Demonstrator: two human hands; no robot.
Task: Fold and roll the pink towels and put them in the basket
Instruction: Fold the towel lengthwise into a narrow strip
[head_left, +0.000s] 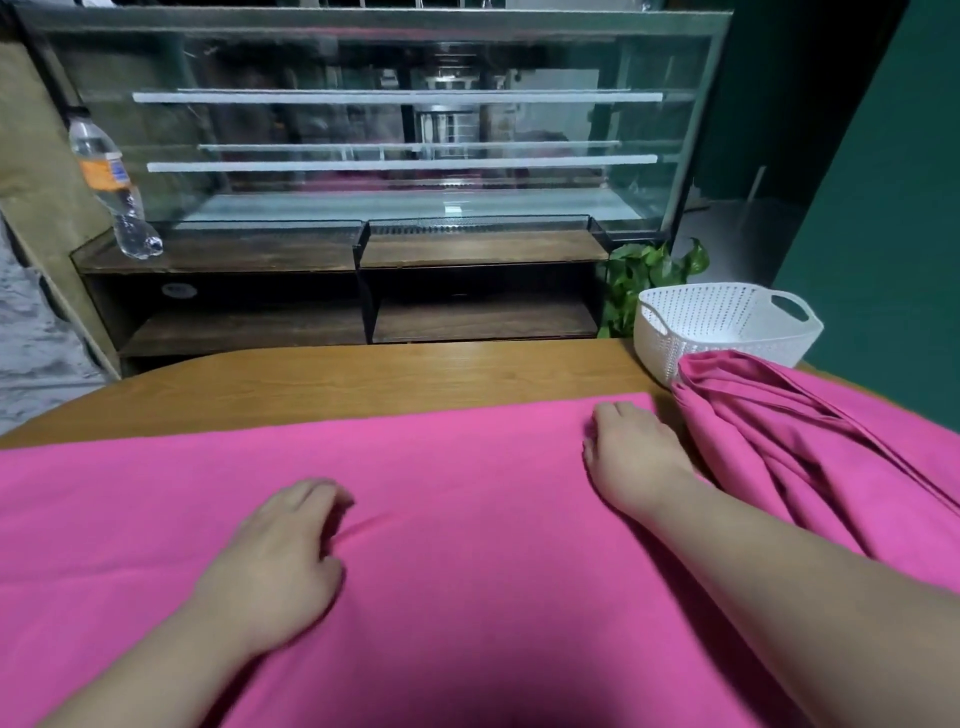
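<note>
A pink towel (441, 545) lies spread flat across the wooden table (363, 379), reaching the near edge of the view. My left hand (280, 551) rests palm down on its middle, fingers bent, with a small wrinkle of cloth at the fingertips. My right hand (631, 452) lies flat on the towel near its far right corner. A second pink towel (810, 457) sits bunched in folds to the right. Behind it stands a white perforated basket (722, 322) with handles; nothing shows inside it.
Beyond the table stands a glass display case (395, 130) on a dark wooden shelf unit. A plastic water bottle (111, 182) stands on its left end. A green leafy plant (644, 275) grows beside the basket. A green wall is at the right.
</note>
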